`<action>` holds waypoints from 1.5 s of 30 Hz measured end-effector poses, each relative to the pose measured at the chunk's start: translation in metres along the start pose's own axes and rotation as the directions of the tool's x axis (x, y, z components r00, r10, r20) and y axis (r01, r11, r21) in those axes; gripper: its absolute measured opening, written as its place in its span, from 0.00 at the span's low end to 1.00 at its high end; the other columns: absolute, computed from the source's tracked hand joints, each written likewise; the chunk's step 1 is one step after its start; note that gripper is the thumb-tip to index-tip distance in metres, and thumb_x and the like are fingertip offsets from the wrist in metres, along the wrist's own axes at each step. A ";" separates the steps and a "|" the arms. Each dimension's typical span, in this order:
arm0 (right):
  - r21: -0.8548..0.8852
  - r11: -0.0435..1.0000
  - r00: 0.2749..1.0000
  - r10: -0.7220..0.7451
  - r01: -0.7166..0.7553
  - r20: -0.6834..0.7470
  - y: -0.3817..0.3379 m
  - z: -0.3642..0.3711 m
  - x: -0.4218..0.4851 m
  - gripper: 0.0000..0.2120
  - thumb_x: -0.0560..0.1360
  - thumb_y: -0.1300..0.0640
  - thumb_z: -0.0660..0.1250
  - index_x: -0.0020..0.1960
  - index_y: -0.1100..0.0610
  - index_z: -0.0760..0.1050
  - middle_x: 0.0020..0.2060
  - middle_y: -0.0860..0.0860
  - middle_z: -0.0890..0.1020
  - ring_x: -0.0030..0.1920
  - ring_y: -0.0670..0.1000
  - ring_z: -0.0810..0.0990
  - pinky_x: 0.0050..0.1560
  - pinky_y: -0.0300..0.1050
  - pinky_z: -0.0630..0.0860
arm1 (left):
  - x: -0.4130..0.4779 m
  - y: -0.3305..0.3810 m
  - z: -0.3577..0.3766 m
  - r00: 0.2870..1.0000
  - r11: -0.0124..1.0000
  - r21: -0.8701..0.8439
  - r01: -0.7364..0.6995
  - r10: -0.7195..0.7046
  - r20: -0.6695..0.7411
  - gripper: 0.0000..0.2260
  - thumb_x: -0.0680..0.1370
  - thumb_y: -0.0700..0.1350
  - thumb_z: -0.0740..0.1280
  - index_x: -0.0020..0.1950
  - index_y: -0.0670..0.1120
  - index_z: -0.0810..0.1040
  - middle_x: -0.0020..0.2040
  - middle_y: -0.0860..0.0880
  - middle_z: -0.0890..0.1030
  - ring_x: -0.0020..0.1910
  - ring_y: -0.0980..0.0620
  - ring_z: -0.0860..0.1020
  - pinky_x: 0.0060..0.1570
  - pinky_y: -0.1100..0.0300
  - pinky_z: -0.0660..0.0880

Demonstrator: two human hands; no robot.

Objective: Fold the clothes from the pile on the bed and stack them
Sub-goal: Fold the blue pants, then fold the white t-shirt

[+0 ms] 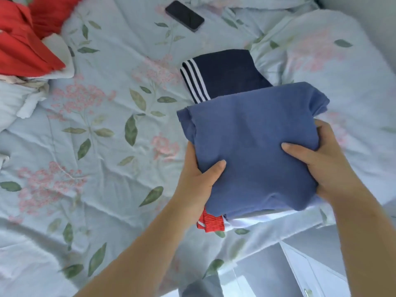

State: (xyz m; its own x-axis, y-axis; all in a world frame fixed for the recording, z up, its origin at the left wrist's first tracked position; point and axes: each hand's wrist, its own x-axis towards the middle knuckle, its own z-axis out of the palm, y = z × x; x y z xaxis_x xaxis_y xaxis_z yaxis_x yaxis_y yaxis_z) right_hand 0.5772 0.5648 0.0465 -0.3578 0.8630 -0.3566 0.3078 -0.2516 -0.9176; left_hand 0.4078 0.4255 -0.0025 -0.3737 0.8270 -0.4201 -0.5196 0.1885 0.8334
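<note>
Step in hand, as I judge it: placing the folded blue T-shirt onto the stack; both hands are clamped on it. The left hand grips the near-left edge, thumb on top, fingers hidden under the cloth; the right hand grips the right edge, thumb on top, fingers wrapped round the side. The shirt sits over the near-right part of the bed, by the mattress edge; whether it is already resting or just above, cannot tell.

Under its near edge 2 more pieces peek out: a red garment with white trim and a white garment; cannot tell if they are in the grip or lying on the bed. Just beyond, touching or partly under the shirt's far edge, lies a folded navy garment with 3 white stripes.

Doing it well: lower flat, both hands level, so the folds do not slump; line up the near edge with the pieces below, the red one sticks out left and may need tucking; slide the fingers out sideways, not up, or the bottom layer drags; press once on top to settle. The stack is close to the bed edge, so nudging it inward looks safer.

Unfolded pile, red and white pieces, far left, well apart; more work left. A phone lies at the far side, clear of the stack.
</note>
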 end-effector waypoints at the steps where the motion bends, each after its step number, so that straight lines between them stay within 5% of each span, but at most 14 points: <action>1: -0.093 0.995 0.999 0.047 -0.046 0.010 0.004 -0.018 -0.002 0.23 0.62 0.52 0.74 0.52 0.38 0.69 0.44 0.36 0.81 0.45 0.41 0.82 0.40 0.41 0.78 | -0.002 -0.011 0.016 1.000 0.997 0.070 0.017 -0.015 -0.026 0.26 0.74 0.41 0.68 0.67 0.61 0.65 0.60 0.61 0.77 0.59 0.59 0.77 0.55 0.63 0.75; 2: -0.200 0.973 0.992 0.124 -0.116 0.026 0.011 -0.033 -0.003 0.27 0.63 0.51 0.74 0.57 0.37 0.67 0.50 0.38 0.81 0.49 0.43 0.82 0.44 0.45 0.77 | -0.003 -0.024 0.029 0.996 0.987 0.150 0.062 -0.051 -0.076 0.26 0.75 0.40 0.68 0.66 0.61 0.64 0.60 0.62 0.76 0.58 0.60 0.76 0.52 0.69 0.74; 4: -0.463 0.844 0.957 0.288 -0.269 -0.032 0.035 -0.053 -0.004 0.37 0.68 0.55 0.74 0.70 0.41 0.59 0.64 0.46 0.73 0.61 0.52 0.75 0.56 0.53 0.72 | -0.003 -0.043 0.047 0.953 0.928 0.269 0.258 -0.198 -0.230 0.25 0.75 0.39 0.66 0.67 0.57 0.61 0.64 0.57 0.73 0.56 0.56 0.75 0.52 0.64 0.71; 5: -0.591 0.741 0.944 0.309 -0.318 -0.120 0.048 -0.057 -0.004 0.39 0.70 0.56 0.73 0.74 0.45 0.55 0.69 0.50 0.68 0.66 0.58 0.70 0.61 0.56 0.69 | -0.003 -0.050 0.051 0.913 0.853 0.376 0.361 -0.241 -0.328 0.27 0.75 0.41 0.66 0.69 0.53 0.58 0.68 0.52 0.70 0.58 0.52 0.74 0.55 0.58 0.70; 7: -0.747 0.578 0.944 0.175 -0.328 -0.279 0.068 -0.053 -0.007 0.39 0.73 0.53 0.70 0.76 0.48 0.52 0.73 0.54 0.60 0.71 0.61 0.60 0.67 0.59 0.61 | -0.006 -0.062 0.054 0.900 0.564 0.728 0.389 -0.065 -0.431 0.34 0.75 0.45 0.66 0.76 0.50 0.51 0.73 0.46 0.62 0.68 0.44 0.66 0.65 0.49 0.65; 9: -0.830 0.510 0.966 0.005 -0.224 -0.258 0.085 -0.040 -0.008 0.35 0.75 0.48 0.65 0.77 0.46 0.52 0.76 0.53 0.54 0.74 0.59 0.53 0.69 0.61 0.56 | -0.007 -0.070 0.059 0.930 0.330 0.935 0.130 0.286 -0.230 0.34 0.75 0.45 0.67 0.77 0.48 0.55 0.74 0.44 0.62 0.72 0.41 0.61 0.68 0.45 0.60; 11: -0.870 0.470 0.981 -0.045 -0.146 -0.189 0.102 -0.023 -0.004 0.32 0.77 0.44 0.61 0.77 0.43 0.51 0.77 0.52 0.51 0.76 0.57 0.48 0.71 0.61 0.51 | 0.002 -0.081 0.065 0.892 0.107 0.986 -0.129 0.448 0.068 0.29 0.74 0.45 0.67 0.74 0.45 0.64 0.72 0.42 0.67 0.71 0.38 0.64 0.67 0.41 0.62; 13: -0.890 0.435 0.989 0.022 -0.138 -0.143 0.121 -0.006 0.000 0.31 0.78 0.41 0.57 0.77 0.41 0.48 0.78 0.49 0.48 0.76 0.57 0.46 0.72 0.62 0.49 | 0.015 -0.091 0.063 0.926 -0.075 0.976 -0.202 0.310 0.216 0.27 0.77 0.49 0.65 0.74 0.46 0.63 0.73 0.43 0.66 0.73 0.38 0.62 0.68 0.38 0.59; 16: -0.922 0.367 0.991 0.094 -0.125 -0.096 0.153 0.006 -0.001 0.32 0.78 0.38 0.53 0.77 0.41 0.42 0.78 0.49 0.47 0.76 0.57 0.47 0.72 0.62 0.49 | 0.034 -0.109 0.038 0.983 -0.234 0.960 -0.154 0.061 0.172 0.28 0.81 0.57 0.54 0.78 0.52 0.50 0.78 0.50 0.53 0.77 0.45 0.50 0.72 0.41 0.45; 21: -0.923 0.355 0.988 0.069 -0.151 -0.135 0.154 0.018 -0.001 0.34 0.77 0.41 0.58 0.77 0.43 0.45 0.77 0.52 0.49 0.76 0.58 0.48 0.72 0.62 0.47 | 0.038 -0.100 0.007 0.962 -0.282 0.927 -0.247 0.044 0.269 0.28 0.75 0.58 0.65 0.73 0.50 0.67 0.71 0.43 0.70 0.70 0.39 0.66 0.67 0.36 0.60; 26: -0.943 0.332 1.000 0.014 -0.002 0.002 0.121 0.060 -0.012 0.33 0.77 0.45 0.59 0.77 0.45 0.48 0.78 0.52 0.47 0.77 0.55 0.46 0.72 0.59 0.46 | 0.031 -0.077 -0.038 0.993 -0.312 0.946 -0.090 0.048 0.111 0.29 0.79 0.61 0.52 0.78 0.54 0.48 0.78 0.48 0.52 0.77 0.46 0.47 0.72 0.43 0.43; 35: -0.875 0.330 0.925 0.012 0.354 0.379 0.062 0.213 -0.004 0.32 0.79 0.45 0.57 0.77 0.45 0.46 0.78 0.49 0.46 0.77 0.53 0.45 0.73 0.51 0.48 | -0.009 -0.021 -0.181 0.969 -0.247 0.947 0.203 0.192 -0.157 0.29 0.81 0.59 0.49 0.76 0.57 0.37 0.78 0.49 0.42 0.77 0.47 0.42 0.72 0.45 0.38; 45: -0.773 0.363 0.813 0.068 0.520 0.578 0.059 0.457 -0.029 0.31 0.79 0.48 0.59 0.77 0.48 0.49 0.77 0.52 0.48 0.77 0.53 0.48 0.73 0.52 0.52 | -0.072 0.016 -0.404 0.860 0.116 0.884 0.454 0.203 -0.468 0.29 0.80 0.56 0.57 0.77 0.54 0.49 0.78 0.49 0.48 0.76 0.46 0.51 0.71 0.50 0.55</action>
State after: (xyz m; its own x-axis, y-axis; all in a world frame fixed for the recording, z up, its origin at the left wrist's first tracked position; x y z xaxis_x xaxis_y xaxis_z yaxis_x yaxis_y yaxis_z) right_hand 0.2033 0.3248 -0.0779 -0.7801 0.4312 -0.4534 0.6073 0.6962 -0.3827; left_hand 0.1159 0.1551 -0.1037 -0.7866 0.5015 -0.3603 0.4494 0.8650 0.2231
